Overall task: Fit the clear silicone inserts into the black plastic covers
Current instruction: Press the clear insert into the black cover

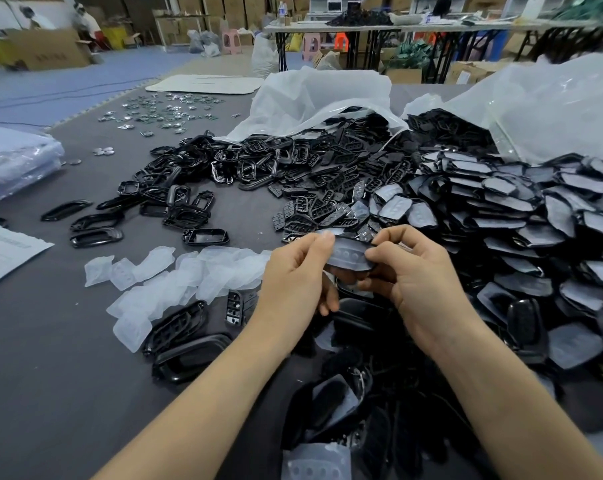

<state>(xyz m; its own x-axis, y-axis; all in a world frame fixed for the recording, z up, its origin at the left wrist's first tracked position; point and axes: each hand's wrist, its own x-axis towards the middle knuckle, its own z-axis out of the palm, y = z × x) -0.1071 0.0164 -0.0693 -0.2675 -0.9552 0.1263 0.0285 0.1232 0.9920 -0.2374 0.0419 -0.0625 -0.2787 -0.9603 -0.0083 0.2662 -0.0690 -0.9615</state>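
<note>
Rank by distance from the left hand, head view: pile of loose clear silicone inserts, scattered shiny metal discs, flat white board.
1. Pile of loose clear silicone inserts, just left of the left hand.
2. Scattered shiny metal discs, far back left.
3. Flat white board, beyond the discs.

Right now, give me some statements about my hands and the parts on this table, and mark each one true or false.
1. The left hand and the right hand both pinch one clear insert. True.
2. A pile of loose inserts lies on the table left of the hands. True.
3. The big heap on the right is silver discs. False: it is black covers; the silver discs lie far back on the left.
4. The black parts spill from a cardboard box. False: they spill from plastic bags.
</note>
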